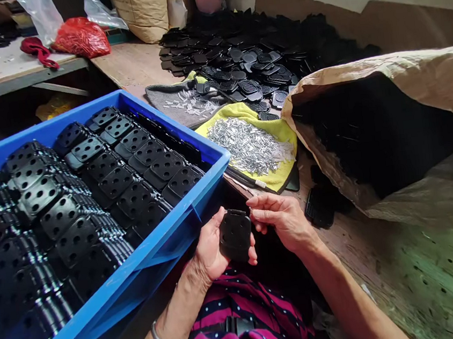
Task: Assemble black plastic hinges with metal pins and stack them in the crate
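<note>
Left grip (210, 249) is curled under a black perforated plate (235, 236), thumb across its lower edge, holding it upright above the lap; right grip (282, 218) pinches thumb and forefinger together at the plate's top corner, though what sits between them is too small to tell; just to the left a blue crate (197, 197) is packed with rows of like plates; beyond, on the desk (130, 63), silver pins (248, 145) lie heaped on a yellow cloth (283, 131), beside an open paper sack (382, 75)
</note>
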The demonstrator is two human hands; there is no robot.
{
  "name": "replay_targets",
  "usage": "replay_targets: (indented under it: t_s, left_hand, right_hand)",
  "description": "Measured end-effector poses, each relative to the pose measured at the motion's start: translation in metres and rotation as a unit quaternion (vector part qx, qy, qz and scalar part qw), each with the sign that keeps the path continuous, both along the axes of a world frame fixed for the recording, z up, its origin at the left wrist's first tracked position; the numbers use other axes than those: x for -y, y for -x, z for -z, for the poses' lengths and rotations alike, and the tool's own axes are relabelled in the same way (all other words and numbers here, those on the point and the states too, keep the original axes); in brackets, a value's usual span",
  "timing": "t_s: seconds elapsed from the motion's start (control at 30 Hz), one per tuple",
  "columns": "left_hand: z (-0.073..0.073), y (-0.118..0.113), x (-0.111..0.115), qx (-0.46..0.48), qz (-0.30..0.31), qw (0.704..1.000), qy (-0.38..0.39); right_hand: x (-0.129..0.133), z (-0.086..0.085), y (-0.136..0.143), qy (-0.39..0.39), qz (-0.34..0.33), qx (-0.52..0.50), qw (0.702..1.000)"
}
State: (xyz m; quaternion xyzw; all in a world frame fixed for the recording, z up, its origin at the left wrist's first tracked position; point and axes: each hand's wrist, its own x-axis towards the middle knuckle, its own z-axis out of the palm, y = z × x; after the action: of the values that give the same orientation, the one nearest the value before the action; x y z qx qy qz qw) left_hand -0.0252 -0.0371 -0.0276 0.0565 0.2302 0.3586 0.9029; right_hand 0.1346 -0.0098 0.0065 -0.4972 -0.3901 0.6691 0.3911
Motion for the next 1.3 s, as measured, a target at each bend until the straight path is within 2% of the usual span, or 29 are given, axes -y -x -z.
replay_targets:
  t_s: [0.27, 0.53, 0.63, 0.77, 0.87, 0.93, 1.03, 1.1, 1.2, 1.3]
  left_hand:
    - [0.005, 0.004, 0.007, -0.009, -0.002, 1.000, -0.005]
    - [0.003, 0.011, 0.014, -0.036, 0.001, 0.999, -0.007]
    - [0.002, 0.013, 0.021, -0.072, -0.037, 0.997, 0.018]
    - [0.007, 0.018, 0.029, -0.108, -0.095, 0.987, 0.065]
    - [0.009, 0.023, 0.036, -0.147, -0.143, 0.977, 0.055]
    - [0.007, 0.026, 0.042, -0.161, -0.147, 0.975, 0.035]
    - [0.006, 0.031, 0.051, -0.138, -0.124, 0.983, 0.009]
    - [0.010, 0.034, 0.055, -0.101, -0.084, 0.991, 0.005]
    - [0.024, 0.037, 0.059, -0.041, -0.007, 0.999, 0.020]
    - [0.045, 0.035, 0.063, -0.010, 0.023, 0.999, 0.030]
  right_hand:
    - [-0.003, -0.005, 0.000, -0.112, -0.130, 0.079, 0.982]
    - [-0.007, -0.013, 0.006, -0.118, -0.196, 0.127, 0.965]
    - [-0.001, -0.018, 0.012, -0.136, -0.211, 0.175, 0.952]
    - [0.006, -0.016, 0.018, -0.219, -0.216, 0.284, 0.908]
    - [0.010, -0.011, 0.023, -0.269, -0.245, 0.283, 0.887]
    - [0.014, -0.009, 0.026, -0.258, -0.257, 0.262, 0.893]
    - [0.022, -0.004, 0.031, -0.179, -0.200, 0.235, 0.934]
    - [0.027, 0.002, 0.033, -0.132, -0.172, 0.212, 0.953]
    - [0.033, 0.011, 0.034, -0.100, -0.193, 0.188, 0.958]
    - [0.038, 0.015, 0.034, -0.065, -0.210, 0.176, 0.959]
